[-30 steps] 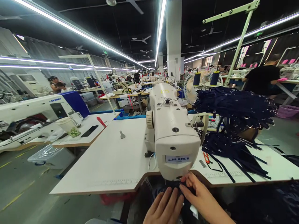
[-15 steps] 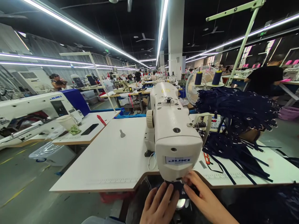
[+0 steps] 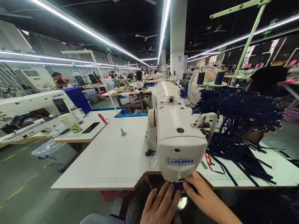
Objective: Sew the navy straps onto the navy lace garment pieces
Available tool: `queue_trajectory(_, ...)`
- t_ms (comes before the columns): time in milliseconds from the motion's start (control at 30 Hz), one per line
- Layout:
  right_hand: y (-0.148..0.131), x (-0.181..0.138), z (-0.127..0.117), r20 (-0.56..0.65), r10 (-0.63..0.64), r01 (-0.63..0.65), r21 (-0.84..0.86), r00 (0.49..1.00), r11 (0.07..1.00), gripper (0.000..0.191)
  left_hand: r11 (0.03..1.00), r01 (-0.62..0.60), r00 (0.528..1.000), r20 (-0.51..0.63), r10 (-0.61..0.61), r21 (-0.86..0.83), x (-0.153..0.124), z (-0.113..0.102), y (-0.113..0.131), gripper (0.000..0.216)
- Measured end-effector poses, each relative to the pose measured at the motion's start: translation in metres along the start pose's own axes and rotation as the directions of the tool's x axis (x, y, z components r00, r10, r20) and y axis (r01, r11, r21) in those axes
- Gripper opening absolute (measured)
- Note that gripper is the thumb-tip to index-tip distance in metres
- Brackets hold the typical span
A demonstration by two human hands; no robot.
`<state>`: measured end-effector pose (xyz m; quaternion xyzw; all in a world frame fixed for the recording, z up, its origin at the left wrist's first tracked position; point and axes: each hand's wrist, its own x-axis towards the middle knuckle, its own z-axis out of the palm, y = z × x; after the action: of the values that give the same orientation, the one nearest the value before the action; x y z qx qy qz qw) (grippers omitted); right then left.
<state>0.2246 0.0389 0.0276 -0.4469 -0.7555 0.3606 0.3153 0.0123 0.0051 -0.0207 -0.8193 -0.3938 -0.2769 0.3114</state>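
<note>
A white sewing machine (image 3: 179, 124) marked JUKI stands in front of me, its head hanging over a cut-out in the white table. Under that head, my left hand (image 3: 161, 203) lies with its fingers stretched out and flat, fingertips on a dark piece of cloth (image 3: 180, 187). My right hand (image 3: 202, 193) is at the right side of the needle area, thumb and forefinger closed together. What they pinch is mostly hidden by the fingers and the machine head. A bright metal plate (image 3: 182, 203) shows between the two hands.
A heap of navy straps with metal rings (image 3: 240, 107) is on the right, more straps (image 3: 235, 149) below it. Orange-handled snips (image 3: 207, 159) lie near the head. On the left are a flat metal piece (image 3: 123, 132), a phone (image 3: 91, 128), a cup (image 3: 70, 122) and another machine (image 3: 35, 109).
The view has shifted slightly, so the scene sits a little further right. Both hands stay under the machine head, almost unmoved, the right fingers slightly closer in.
</note>
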Motion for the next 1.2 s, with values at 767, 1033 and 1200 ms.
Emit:
queue_trajectory(767,0.003,0.007,0.005,-0.040,0.003,-0.004,-0.024,0.999,1.000,0.029,0.982,0.175,0.976,-0.116,-0.182,-0.074,0.015,-0.002,0.014,0.029)
queue_trajectory(1033,0.007,0.003,0.007,-0.028,0.029,-0.030,-0.037,0.999,0.999,0.032,0.984,0.180,0.980,-0.079,-0.181,-0.009,0.015,-0.005,0.014,0.023)
queue_trajectory(1200,0.004,0.004,0.008,-0.018,0.017,-0.018,-0.036,1.000,0.999,0.034,0.981,0.192,0.973,-0.126,-0.195,-0.034,0.012,-0.001,0.012,0.027)
